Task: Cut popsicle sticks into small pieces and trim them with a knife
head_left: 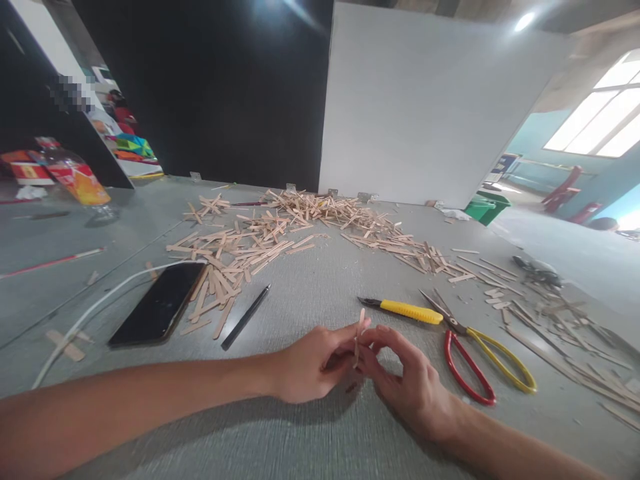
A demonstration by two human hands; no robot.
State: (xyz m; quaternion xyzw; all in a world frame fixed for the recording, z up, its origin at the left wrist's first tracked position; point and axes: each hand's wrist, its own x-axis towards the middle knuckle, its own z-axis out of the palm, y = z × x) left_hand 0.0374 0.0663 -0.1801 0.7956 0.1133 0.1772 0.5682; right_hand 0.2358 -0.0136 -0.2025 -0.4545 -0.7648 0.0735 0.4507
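Observation:
Close to me at the table's near side, my left hand (pixel 320 363) and my right hand (pixel 407 380) meet around a small wooden craft stick (pixel 361 321). Its upper end sticks up between the fingertips, and the rest is partly hidden by them. Both hands have their fingers pinched at it. Just beyond my right hand lies a yellow utility knife (pixel 410 311) with its blade pointing left. Scissors (pixel 463 328) with one red and one yellow handle lie partly open to the right. A black pen (pixel 245 318) rests beyond my left forearm.
Loose craft sticks (pixel 300 210) spread in a heap across the back of the grey table (pixel 310 287). A phone (pixel 159 303) with a white cable (pixel 100 307) lies left, a bottle (pixel 77 177) farther off. Black (pixel 210 87) and white (pixel 425 100) panels rise behind. Thin strips (pixel 555 347) lie right.

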